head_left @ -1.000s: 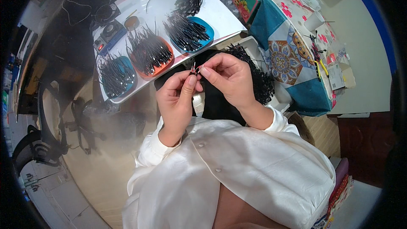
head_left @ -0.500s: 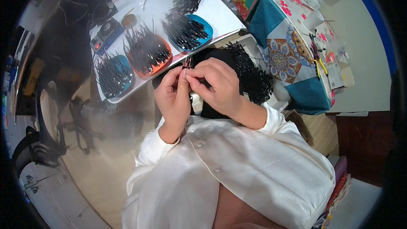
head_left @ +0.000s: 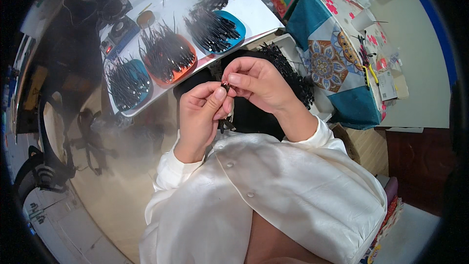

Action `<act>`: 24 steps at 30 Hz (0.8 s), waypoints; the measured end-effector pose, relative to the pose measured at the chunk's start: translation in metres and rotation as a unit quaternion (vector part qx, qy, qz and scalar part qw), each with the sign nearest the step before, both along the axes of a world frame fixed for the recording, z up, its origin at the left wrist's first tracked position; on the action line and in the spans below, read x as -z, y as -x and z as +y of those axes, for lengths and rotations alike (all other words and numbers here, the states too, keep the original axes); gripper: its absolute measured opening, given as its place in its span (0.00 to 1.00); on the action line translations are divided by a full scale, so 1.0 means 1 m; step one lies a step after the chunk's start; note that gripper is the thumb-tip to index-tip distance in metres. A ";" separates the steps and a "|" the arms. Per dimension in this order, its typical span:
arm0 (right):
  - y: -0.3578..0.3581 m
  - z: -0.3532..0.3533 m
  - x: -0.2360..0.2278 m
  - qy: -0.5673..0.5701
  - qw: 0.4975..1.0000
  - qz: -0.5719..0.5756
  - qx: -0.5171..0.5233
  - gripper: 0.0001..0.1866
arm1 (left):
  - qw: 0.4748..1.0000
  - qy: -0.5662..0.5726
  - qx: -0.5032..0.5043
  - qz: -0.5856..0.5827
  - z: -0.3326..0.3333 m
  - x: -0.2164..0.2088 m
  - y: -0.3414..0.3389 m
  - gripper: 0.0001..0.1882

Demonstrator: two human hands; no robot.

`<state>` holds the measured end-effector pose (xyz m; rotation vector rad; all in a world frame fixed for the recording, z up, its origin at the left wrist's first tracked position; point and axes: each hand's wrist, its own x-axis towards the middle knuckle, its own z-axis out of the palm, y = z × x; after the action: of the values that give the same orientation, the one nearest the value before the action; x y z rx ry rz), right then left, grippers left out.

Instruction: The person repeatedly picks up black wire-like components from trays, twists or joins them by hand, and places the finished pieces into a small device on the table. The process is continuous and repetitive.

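In front of my lap, my left hand [head_left: 199, 112] pinches a short black cable [head_left: 225, 85] between thumb and fingers. Reddish wire ends show at its top, and a dark tail appears below the fingers. My right hand [head_left: 261, 84] meets it from the other side, thumb and fingertips closed at the reddish ends; part of the contact is hidden. Beyond both hands, on a white table [head_left: 259, 14], black cables stand packed in a left blue tray [head_left: 141, 71], an orange tray [head_left: 188, 61] and a right blue tray [head_left: 238, 29].
A white bin [head_left: 322, 109] with a heap of black cables [head_left: 293, 76] is right of my lap. Farther right, a patterned cloth [head_left: 325, 63] covers a surface bearing yellow-handled pliers [head_left: 372, 74] and a white cup [head_left: 361, 20]. A small device [head_left: 119, 34] sits behind the trays.
Both hands have turned and shifted. The reddish wire ends, which pointed away beyond my fingertips, now show between my thumbs, slightly nearer me. My right fingers have moved around to them.
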<state>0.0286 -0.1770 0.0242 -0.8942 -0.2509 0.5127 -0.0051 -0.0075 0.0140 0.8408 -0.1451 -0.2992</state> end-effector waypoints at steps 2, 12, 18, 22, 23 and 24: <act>0.001 -0.001 0.002 -0.038 0.998 0.039 -0.024 0.08 | 1.000 0.003 0.022 -0.004 0.003 0.001 0.000 0.09; 0.010 0.001 0.012 -0.107 0.990 0.081 -0.040 0.08 | 0.999 0.008 0.049 -0.007 0.007 0.003 -0.001 0.08; 0.014 0.001 0.006 -0.043 0.998 0.047 0.014 0.08 | 0.999 -0.022 0.027 -0.006 0.005 0.004 0.000 0.08; 0.016 0.002 -0.001 0.073 0.984 -0.116 0.112 0.08 | 1.000 -0.021 0.022 0.006 0.005 0.004 -0.001 0.08; 0.017 0.002 -0.003 0.106 0.969 -0.176 0.136 0.08 | 1.000 -0.021 0.018 0.011 0.005 0.004 -0.001 0.08; 0.017 0.000 -0.004 0.142 0.955 -0.214 0.147 0.07 | 1.000 -0.028 0.011 0.006 0.005 0.004 -0.001 0.08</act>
<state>0.0115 -0.1773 0.0284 -1.2997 -0.4355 0.0707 -0.0045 -0.0030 0.0104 0.8929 -0.1352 -0.3304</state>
